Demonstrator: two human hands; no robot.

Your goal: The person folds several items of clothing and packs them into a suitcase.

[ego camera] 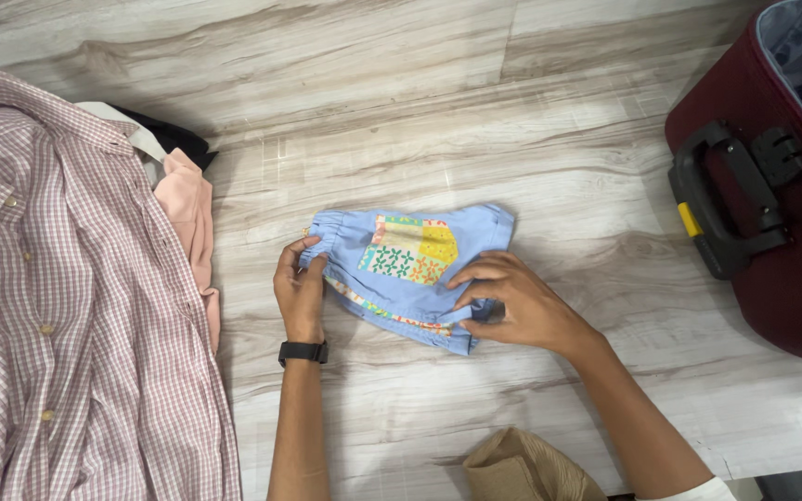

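Small light-blue shorts with a colourful patchwork pocket lie folded on the pale wood-look floor. My left hand, with a black watch on the wrist, pinches the elastic waistband at the garment's left end. My right hand presses on the lower right part of the shorts, its fingers curled over the folded edge.
A pink-and-white checked button shirt covers the left side, with a peach garment and a black one beneath it. A maroon suitcase with a black handle lies open at the right. Tan ribbed fabric sits at the bottom edge.
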